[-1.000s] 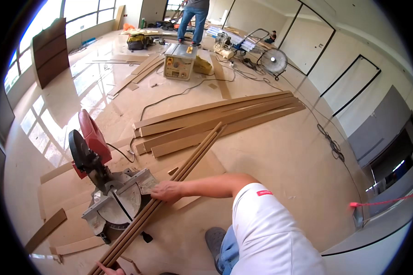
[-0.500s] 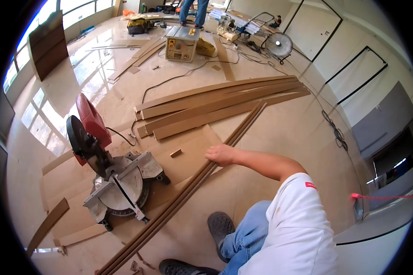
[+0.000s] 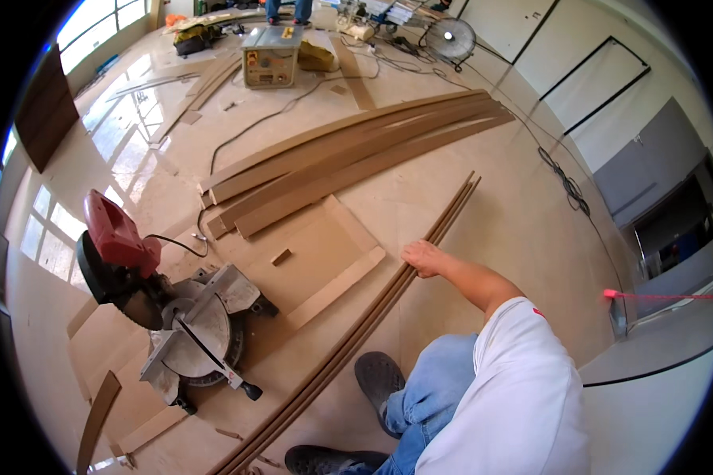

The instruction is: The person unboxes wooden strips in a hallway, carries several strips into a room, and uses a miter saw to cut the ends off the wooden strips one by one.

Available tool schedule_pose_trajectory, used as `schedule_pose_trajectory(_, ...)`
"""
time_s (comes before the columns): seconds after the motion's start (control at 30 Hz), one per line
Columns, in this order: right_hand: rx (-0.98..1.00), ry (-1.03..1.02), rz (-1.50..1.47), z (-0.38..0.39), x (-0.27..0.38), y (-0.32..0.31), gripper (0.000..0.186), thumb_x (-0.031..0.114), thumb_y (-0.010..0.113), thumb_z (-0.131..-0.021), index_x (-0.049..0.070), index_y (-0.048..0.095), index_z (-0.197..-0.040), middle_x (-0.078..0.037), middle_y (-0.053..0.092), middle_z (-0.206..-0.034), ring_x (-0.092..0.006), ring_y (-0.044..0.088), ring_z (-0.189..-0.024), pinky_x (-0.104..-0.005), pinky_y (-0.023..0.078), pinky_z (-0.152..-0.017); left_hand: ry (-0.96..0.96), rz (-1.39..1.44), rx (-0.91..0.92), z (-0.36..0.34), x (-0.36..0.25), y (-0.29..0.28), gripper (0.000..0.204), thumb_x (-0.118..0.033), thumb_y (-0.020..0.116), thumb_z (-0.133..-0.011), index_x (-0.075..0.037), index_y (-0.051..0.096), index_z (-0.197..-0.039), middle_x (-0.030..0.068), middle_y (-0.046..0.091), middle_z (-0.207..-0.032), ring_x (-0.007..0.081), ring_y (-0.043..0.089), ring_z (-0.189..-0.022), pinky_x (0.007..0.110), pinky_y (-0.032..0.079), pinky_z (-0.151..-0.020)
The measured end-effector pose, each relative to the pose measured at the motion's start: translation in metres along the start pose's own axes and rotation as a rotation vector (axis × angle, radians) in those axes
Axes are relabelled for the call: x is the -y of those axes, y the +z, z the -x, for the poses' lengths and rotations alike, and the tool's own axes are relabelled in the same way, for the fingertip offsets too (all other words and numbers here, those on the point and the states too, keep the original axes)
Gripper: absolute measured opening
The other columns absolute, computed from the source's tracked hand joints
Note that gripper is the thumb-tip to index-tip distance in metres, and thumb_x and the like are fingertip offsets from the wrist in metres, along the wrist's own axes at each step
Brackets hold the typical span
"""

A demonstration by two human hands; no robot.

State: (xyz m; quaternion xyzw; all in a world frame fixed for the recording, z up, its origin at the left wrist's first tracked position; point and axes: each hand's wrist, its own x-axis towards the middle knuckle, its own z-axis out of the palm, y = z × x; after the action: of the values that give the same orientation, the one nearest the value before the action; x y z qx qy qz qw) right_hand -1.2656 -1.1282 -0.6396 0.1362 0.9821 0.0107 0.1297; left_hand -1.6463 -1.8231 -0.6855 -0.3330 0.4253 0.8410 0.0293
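My right hand is closed around a bundle of several long, thin brown wood strips. The strips slant from the lower edge up to the right, past my fist, where their far ends fan slightly apart. My left hand is out of view. Left of the bundle, apart from it, stands a miter saw with a red handle and motor housing, its head raised. A small wood block lies on a cardboard sheet between the saw and the strips.
Long brown boards lie in a pile beyond the cardboard. A metal-topped machine box stands farther back, near a person's legs. Cables trail on the right, below a round fan. My shoes are close to the strips.
My right hand has moved right with the strips, widening the gap between them and the saw. The view has shifted too, so the background sits higher and farther left.
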Motion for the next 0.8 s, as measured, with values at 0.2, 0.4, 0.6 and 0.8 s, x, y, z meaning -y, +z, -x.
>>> schedule_pose_trajectory(0.2, -0.160, -0.129, -0.117, -0.015, 0.053, 0.003, 0.039, 0.010, 0.074, -0.060, 0.006, 0.053, -0.093, -0.012, 0.057, -0.093, -0.0334, 0.059, -0.093, -0.0450, 0.048, -0.080, -0.049, 0.020, 0.149, 0.013, 0.003, 0.009, 0.077, -0.046, 0.075, -0.086, -0.007, 0.048, -0.147, 0.0143, 0.052, -0.146, 0.0341, 0.050, -0.133, 0.051, 0.043, -0.112)
schedule_pose_trajectory(0.4, -0.341, -0.456, -0.377, -0.094, 0.211, -0.079, 0.018, 0.008, 0.061, -0.075, 0.002, 0.056, -0.091, -0.014, 0.058, -0.088, -0.0335, 0.059, -0.085, -0.0433, 0.049, -0.074, -0.096, 0.096, 0.687, 0.075, 0.043, 0.059, 0.042, -0.041, 0.060, -0.100, -0.004, 0.067, -0.119, 0.0176, 0.067, -0.126, 0.0299, 0.063, -0.119, 0.049, 0.046, -0.111)
schedule_pose_trajectory(0.6, -0.333, -0.549, -0.507, -0.119, 0.316, -0.143, 0.013, 0.007, 0.058, -0.081, 0.003, 0.055, -0.093, -0.016, 0.057, -0.085, -0.0354, 0.059, -0.083, -0.0461, 0.048, -0.071, -0.429, -0.032, 0.911, 0.158, 0.105, 0.130, 0.060, -0.010, 0.068, -0.091, -0.006, 0.043, -0.145, 0.0118, 0.046, -0.151, 0.0274, 0.042, -0.141, 0.044, 0.022, -0.123)
schedule_pose_trajectory(0.8, -0.185, -0.480, -0.379, -0.126, 0.262, -0.117, 0.026, 0.003, 0.066, -0.068, 0.005, 0.055, -0.091, -0.018, 0.058, -0.084, -0.0391, 0.060, -0.080, -0.0499, 0.049, -0.072, -0.539, -0.680, 1.144, 0.138, 0.102, 0.119, 0.064, -0.014, 0.071, -0.093, -0.001, 0.039, -0.147, 0.0153, 0.049, -0.148, 0.0257, 0.051, -0.133, 0.040, 0.040, -0.112)
